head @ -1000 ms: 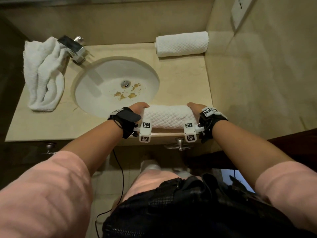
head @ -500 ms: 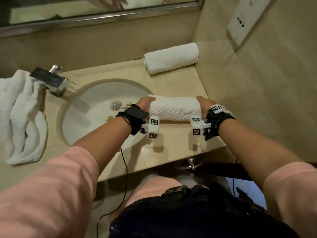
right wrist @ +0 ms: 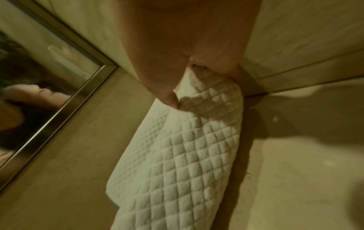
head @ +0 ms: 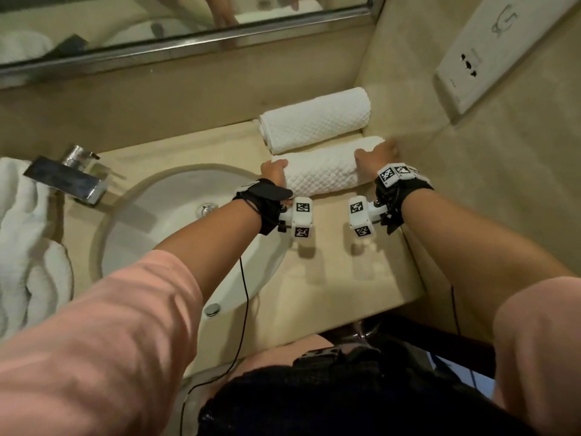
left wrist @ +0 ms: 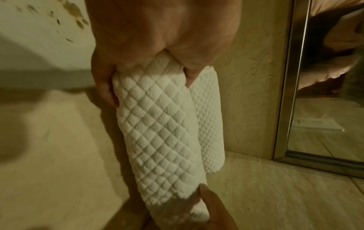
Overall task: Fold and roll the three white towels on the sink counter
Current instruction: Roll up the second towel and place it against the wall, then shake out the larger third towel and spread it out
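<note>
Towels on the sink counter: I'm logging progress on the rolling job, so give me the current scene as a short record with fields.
rolled towel in hand: held at both ends, lying alongside the finished roll
left hand: grips the left end of the towel
right hand: grips the right end, near the side wall
finished roll: lies against the back wall in the counter's corner
unrolled towel: crumpled left of the sink basin, beside the faucet
towels left to roll: one
</note>
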